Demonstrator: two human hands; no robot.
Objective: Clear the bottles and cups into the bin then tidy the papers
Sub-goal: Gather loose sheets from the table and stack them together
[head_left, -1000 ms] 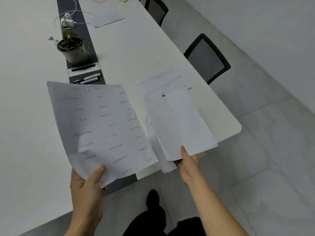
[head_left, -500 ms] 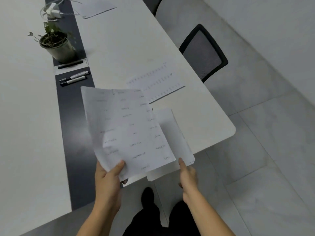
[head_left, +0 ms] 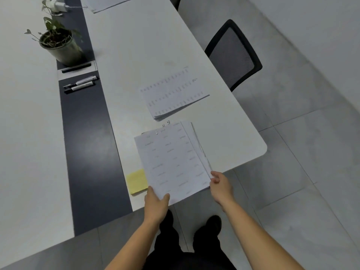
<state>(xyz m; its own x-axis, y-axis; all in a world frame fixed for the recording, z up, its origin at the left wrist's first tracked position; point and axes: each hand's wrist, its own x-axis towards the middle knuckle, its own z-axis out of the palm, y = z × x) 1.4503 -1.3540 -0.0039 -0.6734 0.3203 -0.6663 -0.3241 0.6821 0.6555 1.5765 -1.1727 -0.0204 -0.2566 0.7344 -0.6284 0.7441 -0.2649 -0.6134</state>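
Two-handed, we pinched the clipped stack (head_left: 173,160) by its near corners, left hand (head_left: 155,201) and right hand (head_left: 221,184); second pile (head_left: 175,94) lay just beyond its far end.

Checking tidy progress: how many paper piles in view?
3: near pile at the table edge, held by left hand and right hand; middle pile just beyond it; far pile at the top, cropped. More may lie off-frame.
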